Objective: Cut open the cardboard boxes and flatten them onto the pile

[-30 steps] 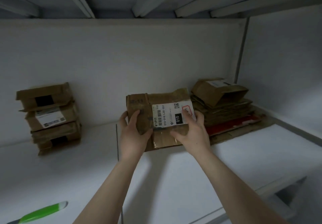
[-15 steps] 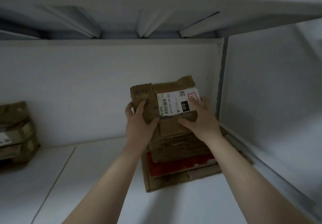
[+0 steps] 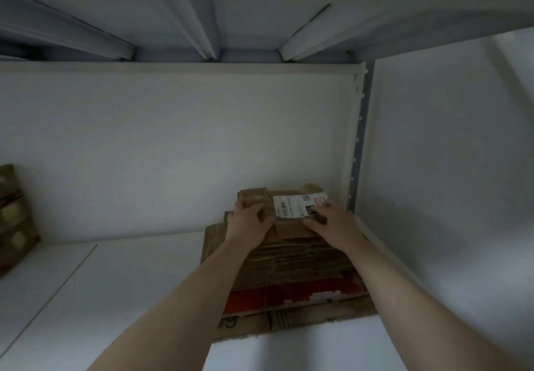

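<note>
1. A person's left hand (image 3: 248,222) and right hand (image 3: 329,223) rest on a flattened cardboard box (image 3: 255,195) lying on top of the pile (image 3: 289,263), which sits in the back right corner of the white shelf (image 3: 130,298), close to the metal upright (image 3: 358,145).
2. The left hand lies over the box's left part with the thumb spread toward the white shipping label (image 3: 294,206). The right hand lies across the label's right end with the fingers fairly straight. As far as the soft focus shows, both hands press down and neither is curled round an edge.
3. The box looks light and thin, stiff along its panels but springy at the creases, so it may lift back up once the palms come off. Firm, even pressure over the folds should settle it.
4. The label's glossy face is likely to be slicker than bare card. The brown panels and the outer edges offer the surer hold for squaring the box on the stack.
5. The pile beneath is made of uneven layers, with a red sheet (image 3: 289,295) near the bottom and a wider brown sheet (image 3: 289,323) jutting toward the shelf's front. A sideways shove could slide the top pieces.
6. More cardboard boxes (image 3: 14,217) stand at the shelf's left edge, well apart from the pile, and they appear not yet flattened.
</note>
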